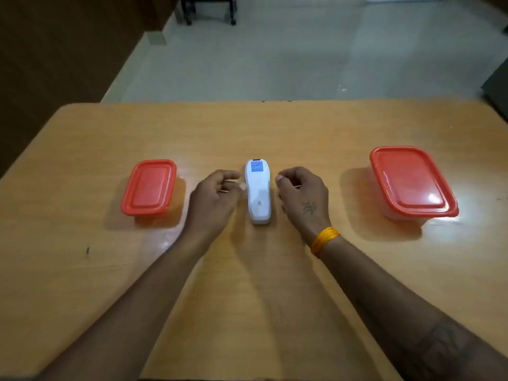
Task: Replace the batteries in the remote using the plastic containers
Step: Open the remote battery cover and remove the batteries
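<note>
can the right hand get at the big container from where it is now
Probably yes. The right hand sits by the remote, and only bare table lies between it and the big container, whose red lid is on.

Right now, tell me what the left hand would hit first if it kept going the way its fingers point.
The left hand points rightward at the white remote lying between both hands, so it would likely meet the remote's left edge first. Its fingertips look almost touching it already, though the picture does not settle contact.
</note>
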The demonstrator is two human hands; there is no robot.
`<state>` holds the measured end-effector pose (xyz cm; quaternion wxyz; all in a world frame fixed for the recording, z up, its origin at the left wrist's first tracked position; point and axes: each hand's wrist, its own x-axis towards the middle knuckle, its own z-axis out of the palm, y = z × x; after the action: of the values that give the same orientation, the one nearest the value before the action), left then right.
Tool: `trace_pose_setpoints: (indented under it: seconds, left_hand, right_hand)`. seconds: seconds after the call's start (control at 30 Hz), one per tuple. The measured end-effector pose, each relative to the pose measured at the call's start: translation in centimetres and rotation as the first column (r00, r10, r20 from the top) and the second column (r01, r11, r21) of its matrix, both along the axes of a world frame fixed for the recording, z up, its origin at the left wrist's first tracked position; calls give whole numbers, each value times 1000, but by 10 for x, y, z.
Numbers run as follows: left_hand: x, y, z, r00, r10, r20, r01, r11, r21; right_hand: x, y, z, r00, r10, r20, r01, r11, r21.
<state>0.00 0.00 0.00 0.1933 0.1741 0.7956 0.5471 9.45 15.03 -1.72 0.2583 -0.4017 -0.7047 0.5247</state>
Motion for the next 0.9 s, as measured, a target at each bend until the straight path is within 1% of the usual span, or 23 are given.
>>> trace_pose_setpoints:
  seconds: [0.03,0.07,0.1,0.13,0.23,0.27,0.33,0.47,0.57,0.63,0.7,0.77,0.9]
  left_hand:
    - [6,-2,-1,999,13,-40,-14,999,-31]
    - [13,-4,1,996,32,-83,-40,994,-99]
    - [19,-4,0,992,37,-117,-54,989,-140]
    - [28,-2,4,992,29,-124,-52,981,-189]
    - [43,4,11,994,-19,-103,-7,968,-251]
    - [47,5,15,995,-32,-93,6,962,-271]
    - [55,5,21,996,-40,-85,14,958,-288]
    - [72,-1,25,999,19,-39,-27,975,-219]
    - [82,-9,21,997,71,9,-68,981,-181]
    - [86,-12,19,995,97,23,-93,983,-156]
    - [90,-15,20,992,123,28,-119,985,-122]
    - [91,-18,18,989,138,46,-133,987,-87]
    - [95,-25,17,978,170,124,-167,985,-32]
  right_hand:
    - [5,-3,3,997,41,59,-45,997,63]
    - [11,-8,7,987,64,148,-84,987,137]
    - [14,-10,9,977,87,196,-122,977,177]
    - [18,-15,16,963,113,246,-161,970,184]
    - [20,-25,24,918,222,329,-286,945,158]
    - [21,-28,27,902,240,359,-308,940,144]
    - [21,-31,28,898,248,363,-312,941,130]
    - [25,-38,28,932,184,314,-212,976,56]
    - [30,-45,26,962,125,241,-109,991,-79]
    - [33,-45,19,976,95,194,-63,984,-167]
    - [41,-45,11,986,85,142,-51,973,-227]
    - [49,-47,7,997,62,55,-43,951,-305]
    - [62,-53,8,998,52,-45,-66,909,-412]
